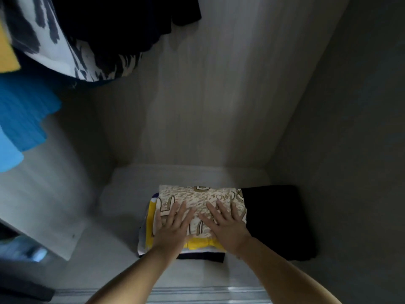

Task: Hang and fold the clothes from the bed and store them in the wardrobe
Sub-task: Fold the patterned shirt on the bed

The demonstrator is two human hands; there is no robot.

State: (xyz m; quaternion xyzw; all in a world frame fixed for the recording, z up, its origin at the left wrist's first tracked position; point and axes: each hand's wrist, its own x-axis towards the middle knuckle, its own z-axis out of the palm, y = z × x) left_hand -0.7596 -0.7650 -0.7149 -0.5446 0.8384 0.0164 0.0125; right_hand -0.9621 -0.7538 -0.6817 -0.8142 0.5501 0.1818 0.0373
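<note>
We look down into a wardrobe [219,95] with pale wood-grain walls and a light floor [122,216], dim at the sides. At the upper left, hung clothes crowd in: a black garment [122,20] at the top, a white cloth with dark blotches [72,55] below it, a yellow edge [7,53] at the far left, and a blue top [22,115] lower down. At the lower left edge the picture is blurred, and we cannot tell what lies there.

On the floor sits a stack of folded clothes. Its top piece is a beige patterned cloth [197,198]. Under it a yellow piece [201,243] shows at the front and left edge, and under that a white layer and a dark one. A folded black pile [276,220] lies just beside the stack on its right, touching it.

Both of our forearms reach in from the bottom of the view. Our left hand [173,227] lies flat on the near left part of the beige cloth, fingers straight and a little spread, holding nothing. Our right hand [228,224] lies flat beside it on the near right part, fingers likewise straight and spread, pressing down and gripping nothing. The two hands are close together, apart by a narrow gap.
</note>
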